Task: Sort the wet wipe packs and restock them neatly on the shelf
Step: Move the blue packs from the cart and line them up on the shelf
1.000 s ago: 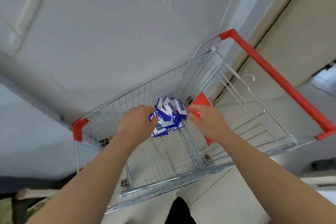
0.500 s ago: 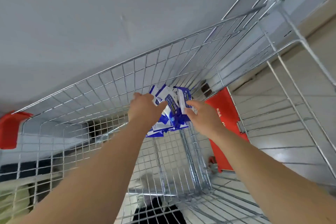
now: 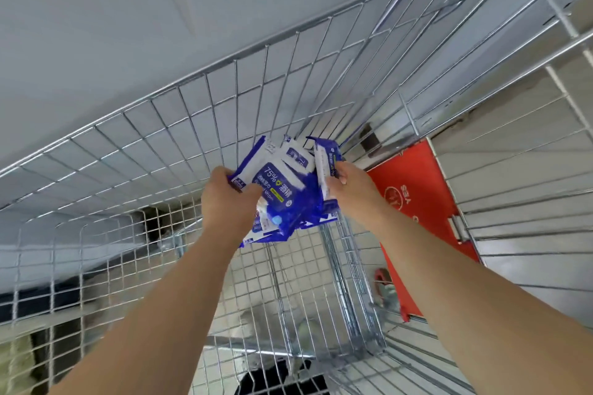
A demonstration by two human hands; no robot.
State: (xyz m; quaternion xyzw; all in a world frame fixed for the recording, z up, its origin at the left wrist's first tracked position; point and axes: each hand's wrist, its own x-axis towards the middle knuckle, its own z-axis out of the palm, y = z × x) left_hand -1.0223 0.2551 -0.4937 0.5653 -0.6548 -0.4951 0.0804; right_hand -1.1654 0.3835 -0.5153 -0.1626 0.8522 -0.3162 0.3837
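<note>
Several blue and white wet wipe packs (image 3: 285,189) lie bunched together in the far corner of a wire shopping cart (image 3: 263,80). My left hand (image 3: 226,202) grips the left side of the bunch, thumb over the top pack. On the right side, my right hand (image 3: 351,189) pinches an upright pack (image 3: 325,167). Both forearms reach down into the cart. No shelf is in view.
A red plastic flap (image 3: 417,202) hangs on the cart's right wall. Pale tiled floor (image 3: 513,138) shows through the mesh. A grey wall or panel (image 3: 160,9) fills the area beyond the cart. Dark shoes (image 3: 276,378) show below the basket.
The view has dropped closer into the cart. Both hands have closed in on the bunch of packs, and the right hand now holds one pack upright.
</note>
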